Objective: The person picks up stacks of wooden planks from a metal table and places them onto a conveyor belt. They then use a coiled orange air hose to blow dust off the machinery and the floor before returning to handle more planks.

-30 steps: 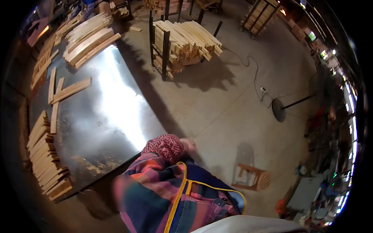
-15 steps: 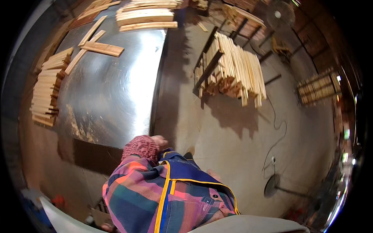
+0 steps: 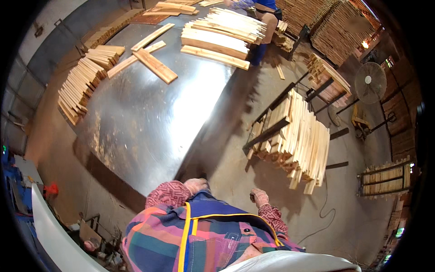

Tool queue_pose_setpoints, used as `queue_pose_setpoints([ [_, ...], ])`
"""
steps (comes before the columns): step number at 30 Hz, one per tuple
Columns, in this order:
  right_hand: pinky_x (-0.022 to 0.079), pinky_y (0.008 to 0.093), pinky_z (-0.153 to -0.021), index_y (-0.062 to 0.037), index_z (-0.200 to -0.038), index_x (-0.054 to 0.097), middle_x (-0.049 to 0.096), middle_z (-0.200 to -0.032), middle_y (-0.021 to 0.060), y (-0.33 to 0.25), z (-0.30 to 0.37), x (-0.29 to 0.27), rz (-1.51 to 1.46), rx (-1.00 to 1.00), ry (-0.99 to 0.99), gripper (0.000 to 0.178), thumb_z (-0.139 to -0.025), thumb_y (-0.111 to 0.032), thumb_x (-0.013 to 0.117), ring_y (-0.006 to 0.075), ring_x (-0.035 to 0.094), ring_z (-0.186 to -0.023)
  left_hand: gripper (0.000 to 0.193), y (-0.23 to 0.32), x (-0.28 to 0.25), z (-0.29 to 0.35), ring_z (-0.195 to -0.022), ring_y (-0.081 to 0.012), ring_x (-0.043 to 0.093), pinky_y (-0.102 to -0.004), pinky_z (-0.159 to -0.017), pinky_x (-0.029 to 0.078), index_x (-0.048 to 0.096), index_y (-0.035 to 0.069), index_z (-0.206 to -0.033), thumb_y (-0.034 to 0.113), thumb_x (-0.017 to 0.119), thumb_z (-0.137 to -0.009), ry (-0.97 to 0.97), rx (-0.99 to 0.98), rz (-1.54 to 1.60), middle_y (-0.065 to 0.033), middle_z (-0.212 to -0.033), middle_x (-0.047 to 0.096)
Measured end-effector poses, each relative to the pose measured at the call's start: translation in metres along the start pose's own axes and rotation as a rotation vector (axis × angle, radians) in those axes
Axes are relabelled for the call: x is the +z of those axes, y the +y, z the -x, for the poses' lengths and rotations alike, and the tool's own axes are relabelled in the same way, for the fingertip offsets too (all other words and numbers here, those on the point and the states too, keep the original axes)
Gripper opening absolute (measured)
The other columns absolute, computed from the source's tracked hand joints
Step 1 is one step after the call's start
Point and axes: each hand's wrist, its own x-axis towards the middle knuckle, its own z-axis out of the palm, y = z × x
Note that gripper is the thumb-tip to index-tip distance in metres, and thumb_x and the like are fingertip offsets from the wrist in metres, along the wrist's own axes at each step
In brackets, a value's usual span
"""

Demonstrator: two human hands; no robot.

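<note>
My left hand (image 3: 195, 185), in a patterned red sleeve cuff, is at my waist beside the near corner of the shiny metal table (image 3: 131, 118). Its fingers do not show clearly. Out in front of me on the right, over the floor, is my right hand (image 3: 259, 197). Its fingers are curled in, with nothing visible in them. On the table, a loose wooden board (image 3: 156, 65) lies across other boards. A stack of wooden slats (image 3: 222, 31) sits at the table's far right, and a row of slats (image 3: 84, 86) runs along its left edge.
Right of the table, a dark metal rack (image 3: 267, 133) holds many slats (image 3: 301, 140). Behind it stand another loaded rack (image 3: 328, 81) and a large fan (image 3: 370, 81). A person in blue (image 3: 265, 7) is at the table's far end. A cable (image 3: 322, 212) lies on the floor.
My view has swung up and left, bringing the far person into sight. My right hand has come into view from beside my body. My left hand stays near the table corner.
</note>
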Motion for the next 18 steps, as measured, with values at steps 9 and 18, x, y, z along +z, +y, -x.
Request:
queue_pose_setpoints([
  [9, 0.052, 0.0424, -0.074, -0.0157, -0.094, 0.063, 0.064, -0.096, 0.011, -0.217, -0.161, -0.062, 0.427, -0.594, -0.108, 0.015, -0.079, -0.014, 0.059, 0.0336, 0.064, -0.089, 0.047, -0.007, -0.195, -0.096, -0.112, -0.0344, 0.059, -0.041, -0.096, 0.047, 0.055, 0.015, -0.131, 0.043, 0.045, -0.094, 0.28, -0.289, 0.134, -0.0135, -0.123, 0.063],
  [18, 0.049, 0.0352, -0.092, -0.0183, -0.118, 0.067, 0.067, -0.118, 0.011, -0.411, -0.354, -0.15, 0.112, -0.245, -0.13, 0.038, -0.085, -0.037, 0.061, 0.0274, 0.064, -0.107, 0.035, -0.112, -0.234, -0.024, -0.05, -0.0153, 0.051, -0.0306, -0.045, 0.042, 0.061, 0.007, -0.093, 0.041, 0.052, -0.092, 0.775, -0.842, 1.408, -0.0069, -0.071, 0.06],
])
